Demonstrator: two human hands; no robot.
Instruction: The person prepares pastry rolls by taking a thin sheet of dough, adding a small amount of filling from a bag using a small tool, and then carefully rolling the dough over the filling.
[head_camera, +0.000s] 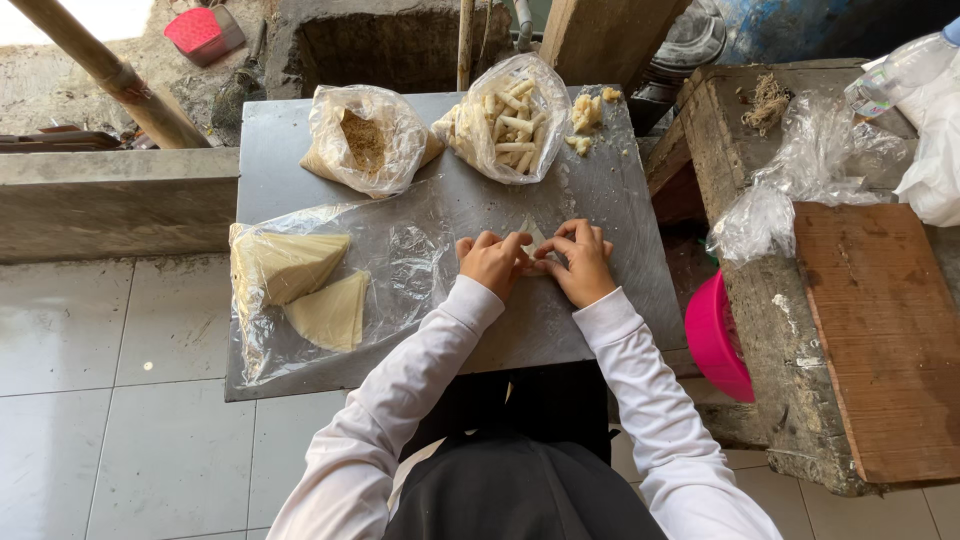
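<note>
Both hands at mid table (300, 150), fingertips meeting over a small pale wrapper (533, 236). Left hand (492, 262) curled, fingers bent down, pinching wrapper's left edge. Right hand (580, 262) likewise curled, pinching right edge w/ thumb + forefinger. Wrapper mostly hidden under fingers, flat on table. Left of hands: plastic sheet (400, 250) w/ folded triangles (300, 262). Behind: two open bags, crumbs (365, 140) & sticks (512, 122).

You're in a rough outdoor cooking yard: grey metal worktable (300, 140), clear plastic food bags (505, 120), bare concrete walls (110, 200)
</note>
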